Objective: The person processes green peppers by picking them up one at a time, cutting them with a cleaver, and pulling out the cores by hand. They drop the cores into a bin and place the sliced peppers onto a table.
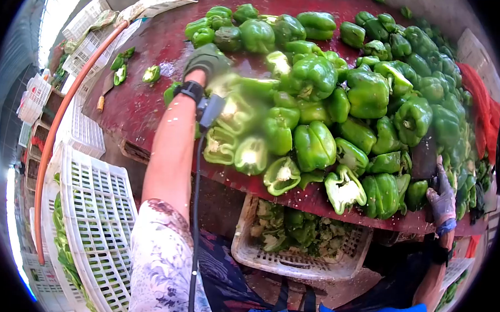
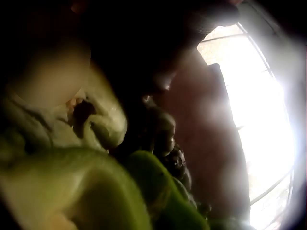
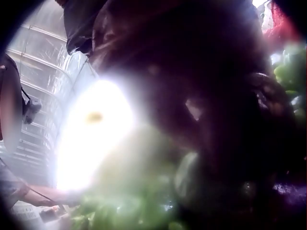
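Observation:
My left hand (image 1: 208, 62), in a dark glove, reaches over the table at the near left of the pepper heap. Its fingertips are blurred, and I cannot tell whether they hold anything. Just beyond it sits a dark green bell pepper (image 1: 228, 38); cut pepper halves (image 1: 251, 155) lie below, pale insides up. In the left wrist view a cut pepper (image 2: 76, 187) shows close up under the dark hand. At the table's right, my right hand (image 1: 443, 199), in a greyish glove, grips a knife with a broad dark blade (image 1: 424, 158), one finger extended along it.
Whole green bell peppers (image 1: 315, 78) cover much of the red table (image 1: 146, 107). A small knife with a wooden handle (image 1: 100, 104) lies at the left edge. Below the front edge stands a crate (image 1: 301, 270) of pepper scraps; a white crate (image 1: 99, 222) stands at lower left.

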The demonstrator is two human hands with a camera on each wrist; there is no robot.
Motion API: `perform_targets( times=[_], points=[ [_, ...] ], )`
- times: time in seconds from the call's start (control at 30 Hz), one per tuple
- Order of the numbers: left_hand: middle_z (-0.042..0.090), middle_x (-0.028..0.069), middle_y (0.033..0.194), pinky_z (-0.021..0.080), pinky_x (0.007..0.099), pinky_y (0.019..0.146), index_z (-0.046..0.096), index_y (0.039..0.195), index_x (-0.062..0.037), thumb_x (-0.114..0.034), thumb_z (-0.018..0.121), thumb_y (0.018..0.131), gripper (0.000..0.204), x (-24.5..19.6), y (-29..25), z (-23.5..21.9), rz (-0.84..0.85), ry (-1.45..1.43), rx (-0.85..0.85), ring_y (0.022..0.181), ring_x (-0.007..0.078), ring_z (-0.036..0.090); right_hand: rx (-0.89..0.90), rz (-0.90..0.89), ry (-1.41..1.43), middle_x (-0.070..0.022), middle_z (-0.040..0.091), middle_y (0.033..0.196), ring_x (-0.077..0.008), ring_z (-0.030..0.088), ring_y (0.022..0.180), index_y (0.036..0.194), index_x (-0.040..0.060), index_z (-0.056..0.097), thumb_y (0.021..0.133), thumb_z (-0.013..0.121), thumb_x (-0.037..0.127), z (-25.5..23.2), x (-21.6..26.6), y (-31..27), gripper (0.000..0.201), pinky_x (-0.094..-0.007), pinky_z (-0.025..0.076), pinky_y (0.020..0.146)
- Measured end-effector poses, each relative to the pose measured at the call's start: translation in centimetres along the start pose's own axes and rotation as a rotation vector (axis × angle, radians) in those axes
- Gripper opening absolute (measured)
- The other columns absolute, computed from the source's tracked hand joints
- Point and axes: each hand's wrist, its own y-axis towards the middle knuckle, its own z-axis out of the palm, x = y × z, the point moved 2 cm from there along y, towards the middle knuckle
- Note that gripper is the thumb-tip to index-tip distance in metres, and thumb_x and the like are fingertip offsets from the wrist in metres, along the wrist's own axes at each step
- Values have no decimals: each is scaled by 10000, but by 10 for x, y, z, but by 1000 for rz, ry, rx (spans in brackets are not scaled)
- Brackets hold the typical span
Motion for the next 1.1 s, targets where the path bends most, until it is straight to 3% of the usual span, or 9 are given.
perform_targets(
  times=[0.13, 0.23, 0.27, 0.33, 0.63, 0.7, 0.83, 1.0, 1.1],
  points=[
    [684, 138, 1039, 553, 324, 763, 606, 1165, -57, -145, 705, 787, 401, 59, 33, 9, 41, -880, -146, 887, 210, 662, -25, -26, -12, -56, 495, 1422, -126, 473, 1238, 1484, 85, 358, 699, 465, -177, 3, 18, -3, 835, -258, 364, 1043],
    [663, 140, 1078, 564, 303, 770, 542, 1239, -49, -102, 679, 823, 441, 30, -23, -10, 268, -1057, -39, 884, 190, 662, 0, 10, -10, -61, 468, 1447, -145, 443, 1290, 1484, 66, 350, 679, 444, -183, 4, 22, -3, 847, -285, 336, 1085],
    [615, 153, 1187, 527, 335, 907, 500, 1296, -29, -164, 675, 848, 499, 27, -27, -2, 379, -897, 144, 1009, 218, 631, -11, -23, 62, -79, 462, 1453, -152, 433, 1306, 1485, 64, 346, 675, 436, -176, 5, 17, -3, 849, -290, 319, 1105],
    [557, 176, 1279, 444, 384, 1027, 476, 1332, -19, -238, 662, 871, 543, -5, -69, 0, 716, -304, -72, 1163, 253, 553, -16, -104, 188, -99, 436, 1476, -168, 415, 1334, 1484, 53, 339, 682, 438, -154, 9, 5, -2, 834, -297, 304, 1118],
    [566, 163, 1273, 412, 420, 1031, 489, 1341, -23, -329, 603, 908, 543, -12, -100, -13, 930, -103, -145, 1212, 273, 511, 29, -15, -78, -101, 417, 1490, -190, 387, 1361, 1475, 13, 333, 699, 480, -57, -4, -6, 0, 793, -312, 286, 1130],
    [587, 141, 1234, 446, 376, 987, 502, 1326, -16, -343, 587, 929, 521, -12, -81, -10, 399, -888, 294, 1162, 236, 541, 29, -31, 22, -91, 430, 1483, -177, 389, 1358, 1472, 27, 350, 664, 445, -95, -1, -10, 0, 822, -312, 287, 1130],
    [619, 91, 1140, 495, 269, 858, 529, 1281, 26, -272, 591, 952, 449, -37, -17, -43, 652, -492, 88, 968, 144, 588, 77, 60, 115, -77, 410, 1484, -148, 399, 1326, 1480, 4, 321, 679, 449, -93, 0, 3, 2, 816, -289, 299, 1114],
    [607, 115, 1199, 467, 298, 912, 538, 1302, 1, -407, 622, 910, 572, -65, 87, 4, 569, -377, 101, 1066, 192, 570, 91, -14, 13, -103, 359, 1522, -186, 355, 1381, 1483, -12, 298, 656, 429, -112, -2, 30, 3, 843, -291, 274, 1135],
    [648, 88, 1091, 507, 290, 794, 591, 1245, -27, -384, 618, 917, 486, -74, 100, -3, 490, -225, 213, 976, 167, 613, -32, -96, -84, -148, 570, 1332, -184, 567, 1152, 1495, 103, 336, 654, 476, -123, 1, 27, 0, 882, -303, 428, 984]
  ],
)
